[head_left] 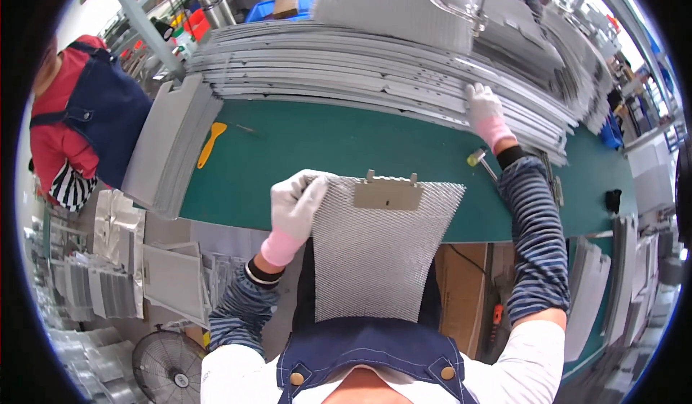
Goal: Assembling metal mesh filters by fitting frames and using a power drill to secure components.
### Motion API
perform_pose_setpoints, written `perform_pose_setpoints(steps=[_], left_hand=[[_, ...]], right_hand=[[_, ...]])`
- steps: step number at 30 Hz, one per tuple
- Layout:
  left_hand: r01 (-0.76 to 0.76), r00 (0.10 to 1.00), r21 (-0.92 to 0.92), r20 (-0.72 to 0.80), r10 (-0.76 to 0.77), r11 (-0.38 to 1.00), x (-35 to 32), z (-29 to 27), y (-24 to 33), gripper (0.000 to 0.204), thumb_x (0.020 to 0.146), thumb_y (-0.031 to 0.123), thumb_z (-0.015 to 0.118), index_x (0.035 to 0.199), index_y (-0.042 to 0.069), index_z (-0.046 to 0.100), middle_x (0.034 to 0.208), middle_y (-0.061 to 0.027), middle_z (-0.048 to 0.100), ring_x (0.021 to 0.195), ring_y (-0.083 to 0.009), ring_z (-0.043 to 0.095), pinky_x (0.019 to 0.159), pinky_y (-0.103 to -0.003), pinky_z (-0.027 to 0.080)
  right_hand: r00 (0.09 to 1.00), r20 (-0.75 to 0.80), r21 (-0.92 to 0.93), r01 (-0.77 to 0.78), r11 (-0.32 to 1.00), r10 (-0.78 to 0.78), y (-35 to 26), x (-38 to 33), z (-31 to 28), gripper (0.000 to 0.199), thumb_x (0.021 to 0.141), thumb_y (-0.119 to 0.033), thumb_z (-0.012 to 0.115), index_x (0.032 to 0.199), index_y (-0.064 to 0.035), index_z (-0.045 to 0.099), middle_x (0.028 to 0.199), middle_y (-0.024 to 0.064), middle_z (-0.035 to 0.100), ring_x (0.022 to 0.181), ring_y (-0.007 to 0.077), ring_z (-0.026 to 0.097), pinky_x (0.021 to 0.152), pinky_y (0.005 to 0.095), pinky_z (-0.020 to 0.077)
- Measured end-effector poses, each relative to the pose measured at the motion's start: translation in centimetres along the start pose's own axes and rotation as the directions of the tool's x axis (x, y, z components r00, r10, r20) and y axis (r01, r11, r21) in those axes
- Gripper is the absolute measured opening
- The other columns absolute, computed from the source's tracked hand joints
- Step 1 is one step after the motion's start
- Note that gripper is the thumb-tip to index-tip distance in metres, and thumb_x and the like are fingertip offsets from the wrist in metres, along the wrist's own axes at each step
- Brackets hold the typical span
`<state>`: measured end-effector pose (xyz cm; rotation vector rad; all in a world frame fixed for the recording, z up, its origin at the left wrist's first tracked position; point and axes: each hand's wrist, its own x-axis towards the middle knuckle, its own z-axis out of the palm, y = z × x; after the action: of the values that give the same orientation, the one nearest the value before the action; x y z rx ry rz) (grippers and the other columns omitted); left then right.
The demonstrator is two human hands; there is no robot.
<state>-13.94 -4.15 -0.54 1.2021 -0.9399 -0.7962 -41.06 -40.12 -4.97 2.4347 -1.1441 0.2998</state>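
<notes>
My left hand (294,206), in a white glove with a pink cuff, is closed on the upper left corner of a silver metal mesh sheet (375,260). The sheet hangs in front of my body, its lower end against my apron. At its top edge sits a grey-beige metal plate (388,194) with small tabs sticking up. Farther off to the right, my right hand (486,112), gloved the same way, reaches onto a pile of long silver metal strips (346,65). Its fingers are stretched out over the strips, and no strip is seen lifted.
On the green table (346,141) lie a yellow scraper (211,144) and a hammer (481,161). Stacked grey panels (169,141) stand at its left end, beside a co-worker (86,116). Mesh sheets (393,7) are piled at the back. A fan (169,368) stands lower left.
</notes>
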Motion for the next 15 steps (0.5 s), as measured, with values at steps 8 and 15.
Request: perform_pose_setpoints(steps=[8, 15], left_hand=[[0.083, 0.994, -0.195, -0.051, -0.094, 0.977, 0.3, -1.2, -1.4, 0.021, 0.094, 0.006, 0.06, 0.108, -0.008, 0.065, 0.086, -0.0025, 0.068, 0.073, -0.0025, 0.058, 0.064, -0.018, 0.047], [0.226, 0.97, -0.276, 0.155, -0.189, 0.934, 0.8, -1.2, -1.7, 0.041, 0.089, 0.004, 0.061, 0.127, -0.009, 0.054, 0.102, -0.0089, 0.069, 0.087, -0.0083, 0.063, 0.078, -0.022, 0.05]], right_hand=[[0.996, 0.033, 0.245, 0.073, 0.967, -0.083, -0.3, 2.5, -1.2, 0.031, 0.067, -0.02, 0.077, 0.092, -0.0058, 0.065, 0.105, 0.0212, 0.06, 0.101, 0.0398, 0.058, 0.087, 0.0453, 0.049], [0.994, 0.089, 0.658, -0.01, 0.753, -0.065, 6.4, 2.3, -1.6, 0.027, 0.077, -0.008, 0.072, 0.102, -0.0022, 0.066, 0.096, 0.015, 0.067, 0.09, 0.0261, 0.065, 0.082, 0.0362, 0.0497]])
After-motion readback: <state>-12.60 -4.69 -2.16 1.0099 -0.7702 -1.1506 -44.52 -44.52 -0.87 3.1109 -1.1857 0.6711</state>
